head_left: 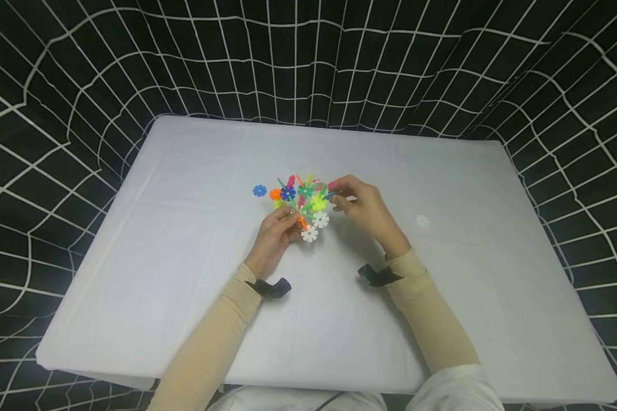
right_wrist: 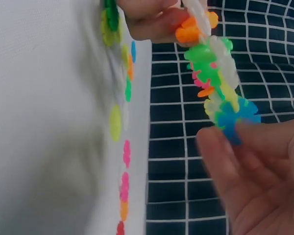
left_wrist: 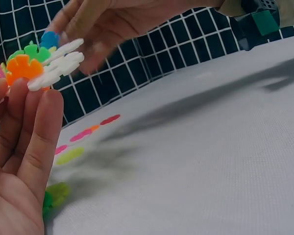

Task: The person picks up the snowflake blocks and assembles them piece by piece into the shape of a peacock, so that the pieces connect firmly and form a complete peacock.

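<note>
My left hand (head_left: 273,235) grips a cluster of interlocking plastic snowflake discs between thumb and fingers, held above the table. Its near end has white discs (head_left: 309,233) and an orange disc (left_wrist: 23,69), with green and yellow ones further along. At the cluster's far end, my right hand (head_left: 366,208) pinches a blue snowflake disc (right_wrist: 235,119) between thumb and forefinger, against a pale yellow disc. In the left wrist view the right hand's fingertips are blurred behind the white discs. The left palm faces the left wrist camera.
Loose discs lie on the white table (head_left: 468,297) behind the cluster, among them a yellow disc (right_wrist: 115,122) and a pink disc (right_wrist: 126,154). A blue disc (head_left: 259,190) sits to the left, a white disc (head_left: 422,220) to the right. Black netted curtain (head_left: 308,63) surrounds the table.
</note>
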`<state>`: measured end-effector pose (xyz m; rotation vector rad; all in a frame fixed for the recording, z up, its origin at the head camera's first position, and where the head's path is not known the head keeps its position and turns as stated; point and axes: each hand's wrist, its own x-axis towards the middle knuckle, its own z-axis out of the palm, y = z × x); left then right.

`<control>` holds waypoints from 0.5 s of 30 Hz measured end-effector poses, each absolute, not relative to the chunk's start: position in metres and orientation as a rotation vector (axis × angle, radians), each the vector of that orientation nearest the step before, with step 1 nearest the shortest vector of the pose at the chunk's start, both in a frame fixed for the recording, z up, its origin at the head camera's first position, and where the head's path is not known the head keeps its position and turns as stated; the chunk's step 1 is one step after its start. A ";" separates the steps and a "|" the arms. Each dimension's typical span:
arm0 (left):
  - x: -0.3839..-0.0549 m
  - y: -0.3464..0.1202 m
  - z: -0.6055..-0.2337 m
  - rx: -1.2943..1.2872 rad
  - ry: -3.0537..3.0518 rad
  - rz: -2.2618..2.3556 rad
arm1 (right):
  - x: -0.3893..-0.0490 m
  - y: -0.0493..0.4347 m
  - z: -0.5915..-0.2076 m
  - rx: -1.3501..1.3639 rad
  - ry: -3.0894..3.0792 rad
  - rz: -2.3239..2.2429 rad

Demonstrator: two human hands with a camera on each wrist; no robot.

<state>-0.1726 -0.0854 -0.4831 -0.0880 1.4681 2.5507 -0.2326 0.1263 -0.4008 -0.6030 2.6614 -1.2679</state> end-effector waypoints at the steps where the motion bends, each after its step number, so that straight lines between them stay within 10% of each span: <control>1: -0.172 -0.085 -0.483 -0.087 1.459 2.562 | -0.234 0.127 -0.403 -0.608 2.666 -1.222; 15: -0.174 -0.087 -0.482 -0.104 1.348 2.635 | -0.230 0.122 -0.430 -0.777 2.681 -0.429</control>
